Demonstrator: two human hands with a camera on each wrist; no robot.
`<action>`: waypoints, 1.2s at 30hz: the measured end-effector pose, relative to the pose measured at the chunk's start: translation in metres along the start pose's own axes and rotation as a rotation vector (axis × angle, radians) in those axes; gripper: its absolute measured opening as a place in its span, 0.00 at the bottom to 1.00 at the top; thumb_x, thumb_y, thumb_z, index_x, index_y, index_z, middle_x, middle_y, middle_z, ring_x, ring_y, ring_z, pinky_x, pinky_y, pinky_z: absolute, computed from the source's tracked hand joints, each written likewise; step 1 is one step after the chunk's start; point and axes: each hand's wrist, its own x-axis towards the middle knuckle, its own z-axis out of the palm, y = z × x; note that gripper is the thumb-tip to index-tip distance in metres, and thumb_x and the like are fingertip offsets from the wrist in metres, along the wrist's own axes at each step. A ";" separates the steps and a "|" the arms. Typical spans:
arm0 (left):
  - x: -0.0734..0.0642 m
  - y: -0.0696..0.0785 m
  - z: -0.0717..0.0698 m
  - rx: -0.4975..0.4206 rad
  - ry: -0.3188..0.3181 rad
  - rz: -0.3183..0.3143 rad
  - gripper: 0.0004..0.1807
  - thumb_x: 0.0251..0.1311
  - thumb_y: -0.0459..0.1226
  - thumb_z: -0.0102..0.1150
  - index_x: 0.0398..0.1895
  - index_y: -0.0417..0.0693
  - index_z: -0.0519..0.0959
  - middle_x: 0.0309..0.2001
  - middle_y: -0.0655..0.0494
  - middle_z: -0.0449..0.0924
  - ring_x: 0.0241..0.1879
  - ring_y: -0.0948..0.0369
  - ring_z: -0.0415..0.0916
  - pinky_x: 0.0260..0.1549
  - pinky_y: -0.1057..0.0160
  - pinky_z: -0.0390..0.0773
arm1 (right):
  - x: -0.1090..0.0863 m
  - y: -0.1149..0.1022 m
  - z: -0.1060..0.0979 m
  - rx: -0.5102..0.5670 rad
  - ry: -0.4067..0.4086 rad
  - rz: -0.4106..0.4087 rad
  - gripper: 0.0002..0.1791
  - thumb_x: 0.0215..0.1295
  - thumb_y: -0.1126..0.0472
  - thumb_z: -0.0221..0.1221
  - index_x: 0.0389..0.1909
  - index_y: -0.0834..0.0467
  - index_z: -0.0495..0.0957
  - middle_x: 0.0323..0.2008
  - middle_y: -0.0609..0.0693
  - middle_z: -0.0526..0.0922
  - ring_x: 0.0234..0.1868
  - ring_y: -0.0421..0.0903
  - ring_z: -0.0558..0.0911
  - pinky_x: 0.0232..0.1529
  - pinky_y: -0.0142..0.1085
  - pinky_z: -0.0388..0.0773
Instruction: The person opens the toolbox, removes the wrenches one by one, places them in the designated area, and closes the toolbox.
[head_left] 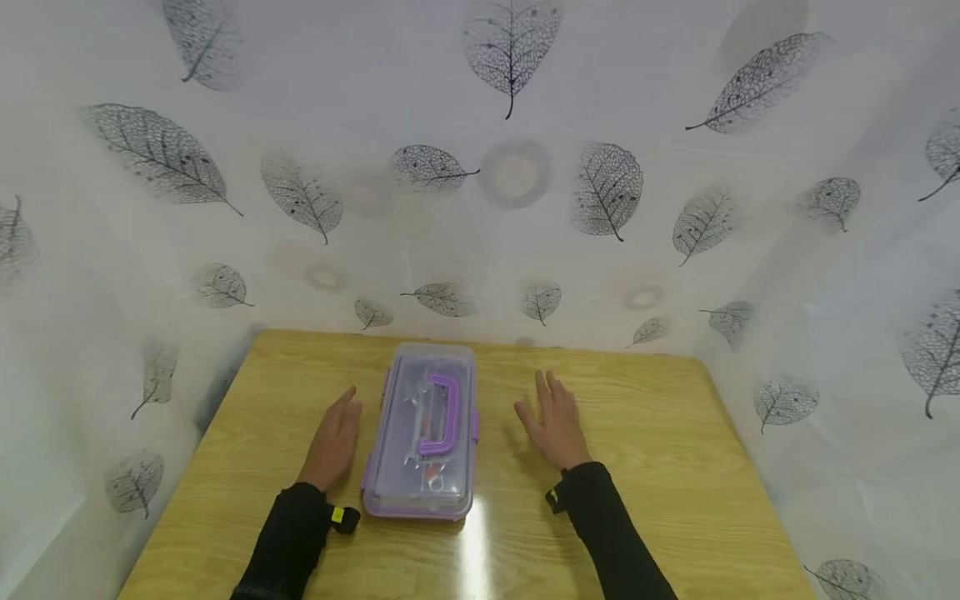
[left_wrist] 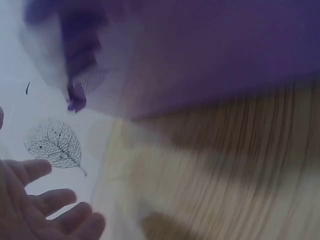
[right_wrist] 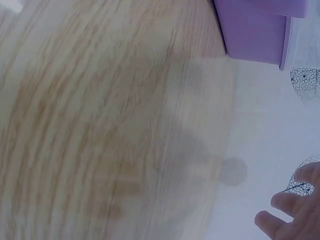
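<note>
A purple toolbox (head_left: 390,467) with a see-through lid and a purple carrying handle (head_left: 452,414) stands on the wooden table. Through its lid show wrenches (head_left: 414,429) and a small red item. To the left of the box is my left hand (head_left: 333,442), fingers extended and apart from it. My right hand (head_left: 557,423) hovers on the other side with spread fingers, farther from the box. In the left wrist view the box's purple side (left_wrist: 225,50) looms blurred above the left fingers (left_wrist: 55,200). The right wrist view catches a purple corner (right_wrist: 255,35) of it.
The wooden table (head_left: 637,433) has its back edge against a pale curtain (head_left: 517,250) printed with dark leaf skeletons, which also hangs along both sides. Dark wrist straps (head_left: 345,518) sit over the black sleeves. Light glares off the table in front of the box.
</note>
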 end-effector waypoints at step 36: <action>-0.030 0.009 0.016 -0.308 -0.195 -0.109 0.31 0.67 0.58 0.35 0.65 0.51 0.62 0.63 0.49 0.65 0.62 0.52 0.60 0.61 0.45 0.57 | 0.011 -0.044 0.027 1.115 -0.630 0.351 0.23 0.63 0.52 0.57 0.41 0.72 0.75 0.36 0.63 0.82 0.40 0.58 0.81 0.45 0.47 0.79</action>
